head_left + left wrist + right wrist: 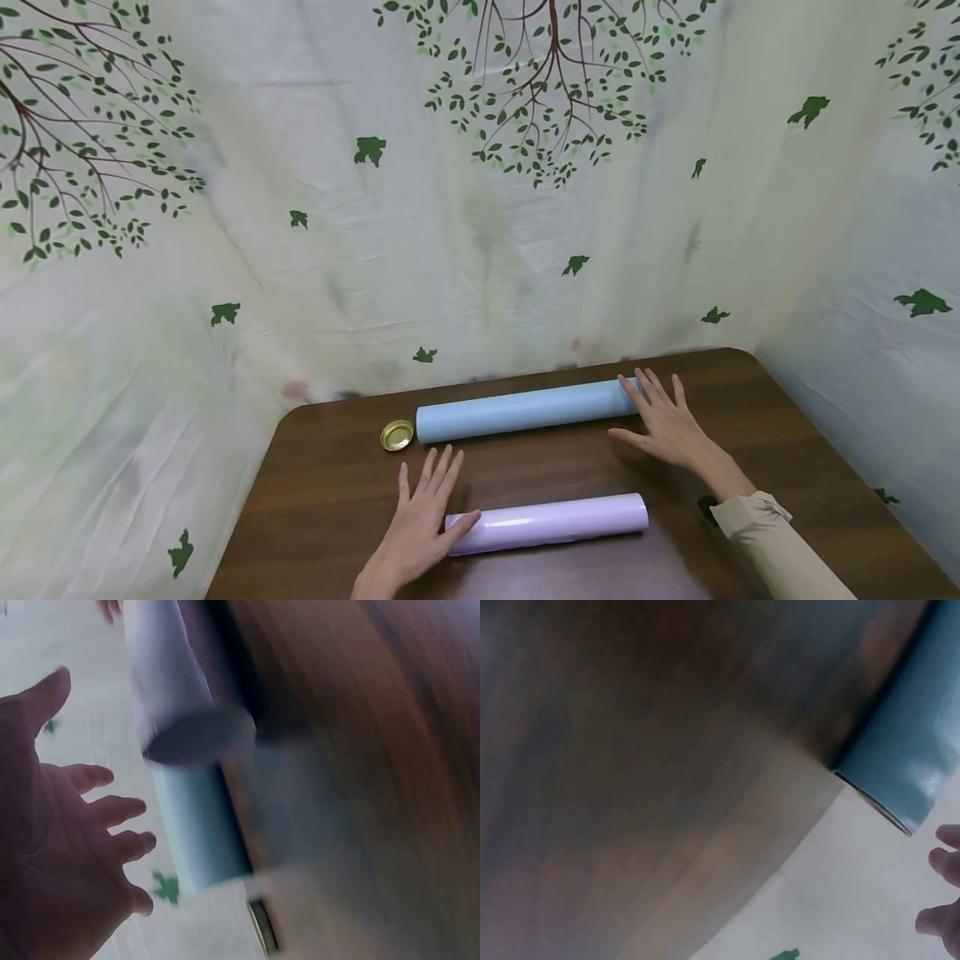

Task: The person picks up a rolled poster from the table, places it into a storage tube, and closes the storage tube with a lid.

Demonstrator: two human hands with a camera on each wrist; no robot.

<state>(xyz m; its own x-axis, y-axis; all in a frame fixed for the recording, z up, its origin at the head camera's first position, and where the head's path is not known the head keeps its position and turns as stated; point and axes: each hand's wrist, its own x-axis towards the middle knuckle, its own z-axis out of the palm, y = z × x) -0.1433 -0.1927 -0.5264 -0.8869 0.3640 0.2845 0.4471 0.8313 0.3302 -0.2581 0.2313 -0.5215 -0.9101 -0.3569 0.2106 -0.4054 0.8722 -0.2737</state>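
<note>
A light blue roll (525, 411) lies across the back of the wooden table, and a shorter lilac roll (555, 523) lies nearer the front. With fingers spread, my left hand (420, 525) is at the left end of the lilac roll; its thumb overlaps that end in the head view. In the left wrist view, a space shows between the left hand (67, 847) and the lilac roll (169, 675). My right hand (667, 425) has its fingers extended over the right end of the blue roll. Whether it touches the blue roll (907, 727) cannot be told.
A round gold lid (397, 435) lies beside the blue roll's left end. The dark brown table (315, 500) has rounded back corners. Behind it hangs a pale cloth (480, 250) printed with branches and green leaves. A dark band circles the right wrist.
</note>
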